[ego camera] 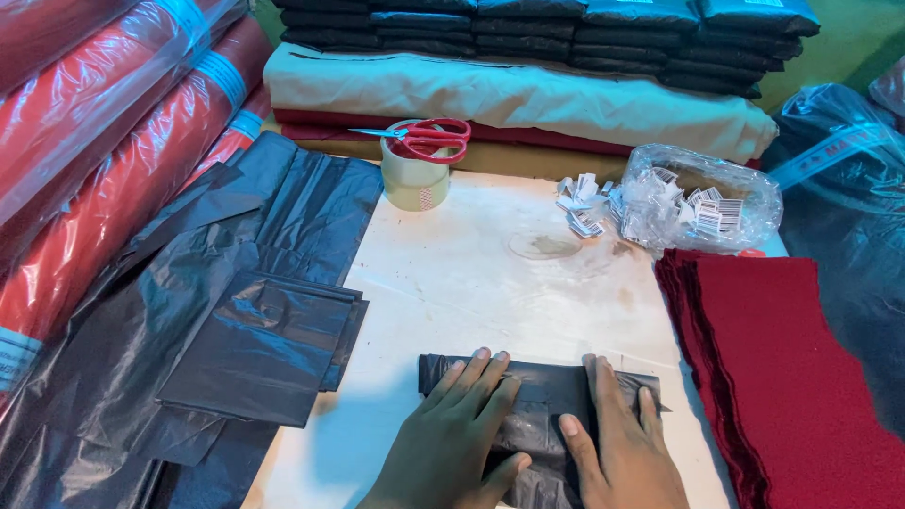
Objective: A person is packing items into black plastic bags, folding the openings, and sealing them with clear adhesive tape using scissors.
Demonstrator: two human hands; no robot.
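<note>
We look down at a white work table [471,283] where two bare hands press flat on a small packet wrapped in black plastic [537,396], which lies at the near edge of the table, just in front of us. The left hand [452,438] lies palm down with fingers together over the packet's left half; the right hand [617,443] lies palm down over the right half, thumb stretched inward. Neither hand pinches anything; both seem to hold the wrap flat and squeeze it tight around what is inside, which we cannot see. To the left, within easy reach, one stack of folded black plastic bags [264,344] rests on looser black sheeting [141,311]; we cannot count the bags. To the right, just beside the packet, stands one pile of dark red cloth pieces [792,377], edges aligned, too many to count. At the far side of the table sits one roll of clear tape [415,179] with one pair of red-handled scissors [429,139] laid across its top, likely parked there so both stay handy. Near them lie a loose heap of small white printed tags [582,209] and one clear bag of more tags [702,203]. Red fabric rolls in clear wrap [123,160] lean at far left, at least three. Behind the table lie folded cloths and several stacked black packets [537,28].
</note>
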